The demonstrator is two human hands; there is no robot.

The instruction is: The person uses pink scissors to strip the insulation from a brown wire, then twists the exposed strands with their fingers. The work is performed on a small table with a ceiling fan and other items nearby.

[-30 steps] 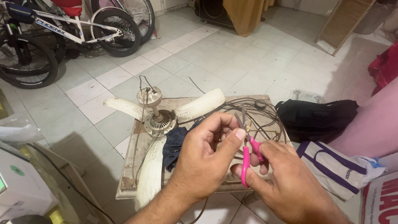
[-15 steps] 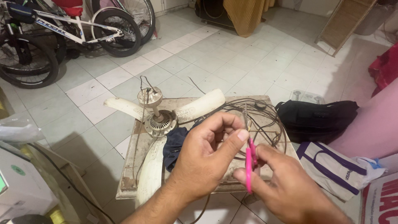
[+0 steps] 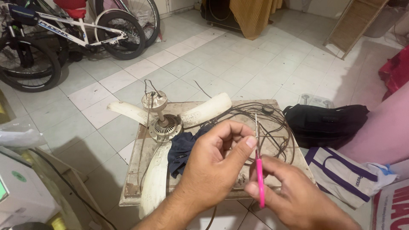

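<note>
Here, at the far left, a white appliance with a small round green sticker stands by the frame's edge, and a crumpled clear plastic bag lies above it. Two bicycles, one with a white frame, lean in the upper left on the pale tiled floor.

A low, worn board, stained and chipped, carries a dismantled ceiling fan with three cream blades and a ribbed metal motor housing along its left edge. A dark blue cloth lies near the board's middle, and a loose coil of thin brown wire spreads toward its right edge.

Above the board's near edge, the left hand pinches a thin wire end between thumb and forefinger, the other fingers curled in. Just beside it, the right hand grips pink-handled scissors, fingers wrapped round the handles. Half a second ago the blades were held lower, with more of the handles showing; now they stand upright and closed, the thin metal tips rising beside the left thumb.

Off the board's right edge sit a black fabric bag, a white bag with purple stripes, and, in the lower right corner, a white package with red lettering.
</note>
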